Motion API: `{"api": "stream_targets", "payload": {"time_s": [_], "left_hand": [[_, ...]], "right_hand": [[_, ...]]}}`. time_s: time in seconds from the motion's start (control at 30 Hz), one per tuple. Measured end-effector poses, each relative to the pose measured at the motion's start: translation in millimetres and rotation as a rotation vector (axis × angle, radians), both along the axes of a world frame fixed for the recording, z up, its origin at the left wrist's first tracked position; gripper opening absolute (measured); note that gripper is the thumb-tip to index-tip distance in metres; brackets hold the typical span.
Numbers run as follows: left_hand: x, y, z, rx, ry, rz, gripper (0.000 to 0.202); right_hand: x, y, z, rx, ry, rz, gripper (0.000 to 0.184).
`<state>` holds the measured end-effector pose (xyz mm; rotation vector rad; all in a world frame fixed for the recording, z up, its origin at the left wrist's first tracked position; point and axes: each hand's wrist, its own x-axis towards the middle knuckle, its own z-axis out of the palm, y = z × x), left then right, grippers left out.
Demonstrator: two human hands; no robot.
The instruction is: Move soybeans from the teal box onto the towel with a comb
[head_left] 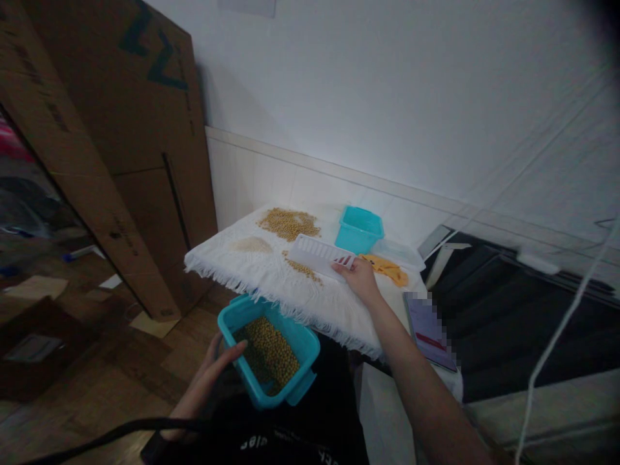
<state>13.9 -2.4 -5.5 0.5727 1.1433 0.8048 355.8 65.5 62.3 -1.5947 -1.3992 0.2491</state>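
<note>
My left hand (213, 371) grips the near-left rim of a teal plastic tub (306, 345), thumb over the edge. Yellow soybean-like beans (274, 349) and a darker green patch lie inside it. The tub is held below the front edge of the table. Over the white fringed cloth (339, 303), my right hand (361, 278) pinches the right end of a white slotted plastic piece (314, 255). Beside and below that piece lies a small strip of beans (306, 271). Behind it spreads a larger bean heap (290, 223), and a pale grainy heap (252, 245) sits to the left.
A second teal tub (358, 226) stands at the back of the table by the wall. Near it are a yellow cloth (387, 268) and a clear plastic container (397, 252). A purple booklet-like item (429, 329) lies at the right edge. A large cardboard box (159, 161) stands left.
</note>
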Motion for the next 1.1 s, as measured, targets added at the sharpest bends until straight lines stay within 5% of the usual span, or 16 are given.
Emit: {"api": "stream_targets", "payload": {"time_s": [0.27,0.47,0.67,0.9,1.1], "left_hand": [[-4,7,-5.9,-0.012,0.048,0.01,0.094],[-4,12,-17.3,-0.009,0.075,-0.013,0.096],[-3,11,-16.8,0.007,0.08,-0.014,0.094],[-2,9,-12.4,-0.003,0.025,-0.002,0.091],[1,4,-11.2,0.0,-0.018,0.02,0.092]], "right_hand": [[2,-17,0.9,0.036,0.136,-0.036,0.031],[46,-68,-2.4,0.45,0.789,-0.351,0.048],[80,-95,-1.7,0.495,0.904,-0.578,0.048],[62,-83,3.7,0.489,0.741,-0.381,0.049],[26,-45,4.7,0.094,0.246,-0.024,0.034]]}}
